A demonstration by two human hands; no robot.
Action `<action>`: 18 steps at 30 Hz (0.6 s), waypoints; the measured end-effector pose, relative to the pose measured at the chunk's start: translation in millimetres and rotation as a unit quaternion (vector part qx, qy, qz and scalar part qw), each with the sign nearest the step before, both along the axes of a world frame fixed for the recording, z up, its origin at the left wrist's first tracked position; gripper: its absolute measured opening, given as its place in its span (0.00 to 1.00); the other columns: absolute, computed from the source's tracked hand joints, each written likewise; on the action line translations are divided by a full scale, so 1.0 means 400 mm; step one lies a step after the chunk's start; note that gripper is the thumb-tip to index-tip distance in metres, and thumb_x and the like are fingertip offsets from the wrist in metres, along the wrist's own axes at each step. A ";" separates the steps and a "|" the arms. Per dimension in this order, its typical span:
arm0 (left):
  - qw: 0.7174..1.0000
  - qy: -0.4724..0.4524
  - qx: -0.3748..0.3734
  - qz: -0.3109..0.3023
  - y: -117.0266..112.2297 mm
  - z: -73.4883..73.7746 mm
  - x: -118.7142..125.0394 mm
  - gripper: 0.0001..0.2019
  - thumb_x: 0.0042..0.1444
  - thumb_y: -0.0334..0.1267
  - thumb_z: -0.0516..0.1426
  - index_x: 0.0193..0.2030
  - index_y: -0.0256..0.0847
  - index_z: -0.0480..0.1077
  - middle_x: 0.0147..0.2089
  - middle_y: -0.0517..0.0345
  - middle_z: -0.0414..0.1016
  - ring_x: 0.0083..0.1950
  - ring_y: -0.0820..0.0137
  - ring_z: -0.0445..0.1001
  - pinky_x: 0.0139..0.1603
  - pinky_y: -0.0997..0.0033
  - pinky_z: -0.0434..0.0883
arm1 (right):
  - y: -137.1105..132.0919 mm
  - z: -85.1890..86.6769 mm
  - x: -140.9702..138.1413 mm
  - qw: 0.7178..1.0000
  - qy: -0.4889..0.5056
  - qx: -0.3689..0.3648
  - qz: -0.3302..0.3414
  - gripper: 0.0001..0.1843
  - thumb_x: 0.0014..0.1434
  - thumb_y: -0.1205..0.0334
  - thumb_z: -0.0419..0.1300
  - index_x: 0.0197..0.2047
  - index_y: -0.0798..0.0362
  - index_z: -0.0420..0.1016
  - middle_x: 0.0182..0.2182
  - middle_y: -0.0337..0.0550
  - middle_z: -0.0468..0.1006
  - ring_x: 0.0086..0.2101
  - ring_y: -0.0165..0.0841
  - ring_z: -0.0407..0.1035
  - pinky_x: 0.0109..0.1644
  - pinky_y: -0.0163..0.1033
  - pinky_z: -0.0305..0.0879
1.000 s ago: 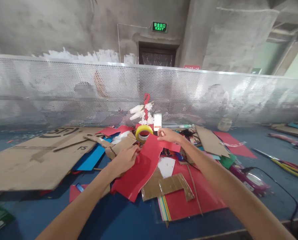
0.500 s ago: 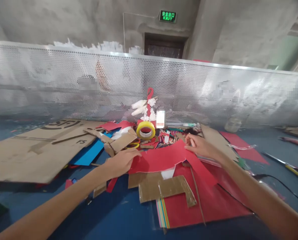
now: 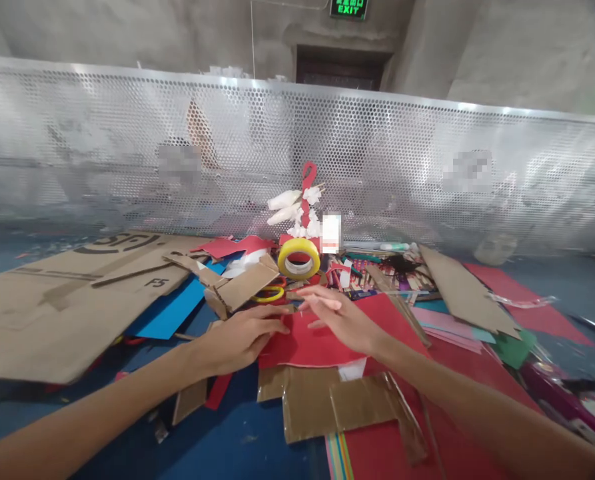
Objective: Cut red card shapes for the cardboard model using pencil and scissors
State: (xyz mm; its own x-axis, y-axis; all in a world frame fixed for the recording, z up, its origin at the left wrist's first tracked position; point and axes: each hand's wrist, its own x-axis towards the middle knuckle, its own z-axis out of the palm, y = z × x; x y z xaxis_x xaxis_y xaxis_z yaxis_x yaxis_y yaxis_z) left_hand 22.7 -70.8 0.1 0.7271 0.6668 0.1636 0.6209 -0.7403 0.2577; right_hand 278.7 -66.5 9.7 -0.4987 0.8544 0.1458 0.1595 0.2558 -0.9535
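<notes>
A sheet of red paper [image 3: 304,343] lies across the middle, over brown cardboard pieces [image 3: 310,403] with clear tape on them. My left hand [image 3: 242,337] is at the sheet's left end, fingers curled over its edge; the thumb is partly hidden. Above the same sheet, my right hand [image 3: 344,323] has its fingers stretched out to the left, holding nothing. Just beyond the hands stands a roll of yellow tape [image 3: 299,259]. Yellow-handled scissors [image 3: 268,293] lie partly covered near my left fingers.
Behind the tape rises a red stand with white flower shapes [image 3: 307,207]. Large flat cardboard [image 3: 67,300] and a blue sheet [image 3: 170,307] lie left. Coloured paper [image 3: 444,327], more cardboard [image 3: 462,287] and a purple tool [image 3: 562,400] are right. A perforated metal screen [image 3: 367,153] closes the back.
My right hand has moved left from the red paper's right end, its fingers now extended over the middle. My left hand stays at the left end. The view has tipped down slightly.
</notes>
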 end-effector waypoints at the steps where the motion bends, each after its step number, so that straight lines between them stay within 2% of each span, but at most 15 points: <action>1: 1.000 -0.003 -0.005 -0.005 0.005 0.001 0.002 0.22 0.62 0.24 0.49 0.55 0.48 0.76 0.69 0.55 0.68 0.67 0.61 0.69 0.67 0.58 0.67 | -0.001 -0.016 -0.002 1.000 -0.015 -0.001 0.006 0.24 0.69 0.42 0.52 0.58 0.49 0.72 0.49 0.48 0.77 0.52 0.40 0.73 0.47 0.42 0.78; 4: 1.000 -0.018 -0.016 -0.017 0.018 -0.001 0.009 0.17 0.64 0.27 0.50 0.51 0.45 0.76 0.68 0.53 0.69 0.67 0.61 0.69 0.68 0.58 0.66 | -0.008 -0.043 0.009 0.998 -0.058 0.018 0.006 0.22 0.71 0.45 0.52 0.59 0.48 0.72 0.48 0.46 0.79 0.49 0.38 0.75 0.51 0.43 0.76; 7: 0.999 -0.036 -0.018 -0.030 0.029 -0.007 0.020 0.13 0.66 0.32 0.52 0.51 0.44 0.75 0.64 0.51 0.73 0.65 0.60 0.70 0.67 0.57 0.67 | -0.013 -0.049 0.021 0.998 -0.059 0.020 0.006 0.21 0.72 0.46 0.51 0.59 0.48 0.72 0.48 0.44 0.79 0.45 0.36 0.77 0.51 0.43 0.75; 9: 0.998 -0.043 -0.015 -0.045 0.037 -0.013 0.025 0.13 0.66 0.32 0.52 0.53 0.43 0.75 0.64 0.50 0.73 0.65 0.60 0.71 0.67 0.57 0.67 | -0.009 -0.051 0.024 0.999 -0.053 0.008 0.000 0.21 0.72 0.46 0.51 0.58 0.48 0.71 0.46 0.44 0.79 0.43 0.36 0.77 0.48 0.41 0.76; 12: 0.997 -0.045 -0.010 -0.069 0.048 -0.023 0.021 0.17 0.65 0.30 0.52 0.57 0.45 0.75 0.66 0.51 0.71 0.67 0.60 0.68 0.69 0.56 0.64 | 0.000 -0.052 0.025 0.998 -0.053 -0.013 -0.026 0.20 0.72 0.46 0.51 0.57 0.48 0.71 0.41 0.42 0.78 0.34 0.31 0.77 0.41 0.38 0.75; 15: 0.996 -0.040 -0.020 -0.074 0.057 -0.032 0.009 0.21 0.64 0.28 0.53 0.59 0.50 0.75 0.69 0.54 0.67 0.69 0.60 0.66 0.70 0.55 0.64 | 0.004 -0.045 0.027 0.998 -0.033 -0.028 -0.052 0.20 0.71 0.46 0.51 0.55 0.49 0.73 0.38 0.40 0.76 0.25 0.26 0.73 0.31 0.34 0.71; 18: 0.996 -0.040 -0.043 -0.065 0.061 -0.034 0.002 0.24 0.63 0.27 0.53 0.60 0.56 0.74 0.70 0.58 0.65 0.69 0.60 0.66 0.69 0.56 0.65 | 0.004 -0.031 0.025 0.997 -0.015 -0.019 -0.070 0.22 0.71 0.45 0.51 0.50 0.52 0.77 0.35 0.40 0.75 0.23 0.25 0.70 0.26 0.32 0.69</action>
